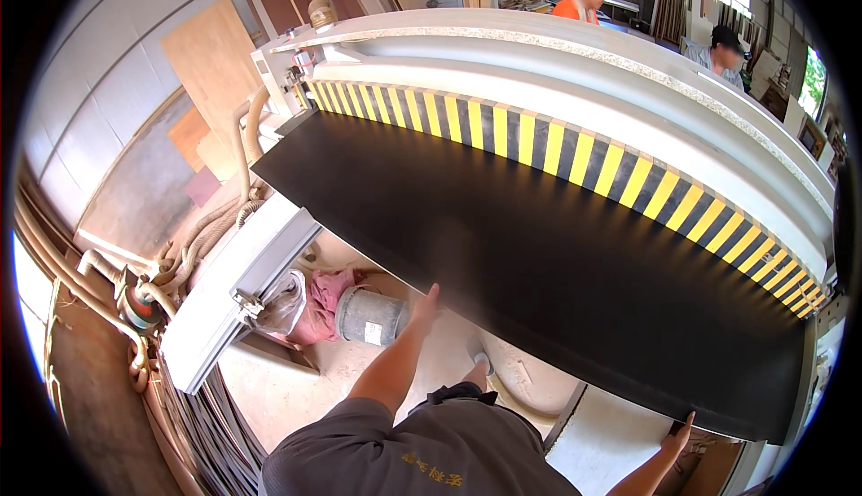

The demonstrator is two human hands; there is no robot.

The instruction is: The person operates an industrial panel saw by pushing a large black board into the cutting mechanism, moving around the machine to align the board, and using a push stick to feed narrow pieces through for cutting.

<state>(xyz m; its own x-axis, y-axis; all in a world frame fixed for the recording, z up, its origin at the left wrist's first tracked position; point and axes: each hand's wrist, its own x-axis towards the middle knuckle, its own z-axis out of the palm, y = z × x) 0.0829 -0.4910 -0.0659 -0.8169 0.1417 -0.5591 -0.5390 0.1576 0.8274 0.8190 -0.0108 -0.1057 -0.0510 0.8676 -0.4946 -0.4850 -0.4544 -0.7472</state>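
One black panel point(503, 227) we grasp by its near edge, left hand point(426, 306) and right hand point(677, 438); one grey bucket point(359, 314) stands below.

Can't see most fingers of the left hand point(426, 307) — hidden below the black panel point(539, 254) — nor those of the right hand point(678, 438). Can't make out the blurred faces of two people point(577, 9) far beyond both hands. Can't read the tiny white label point(373, 332) on the grey bucket point(356, 307), left of the left hand. Can't trace the right forearm point(642, 478) past the lower edge.
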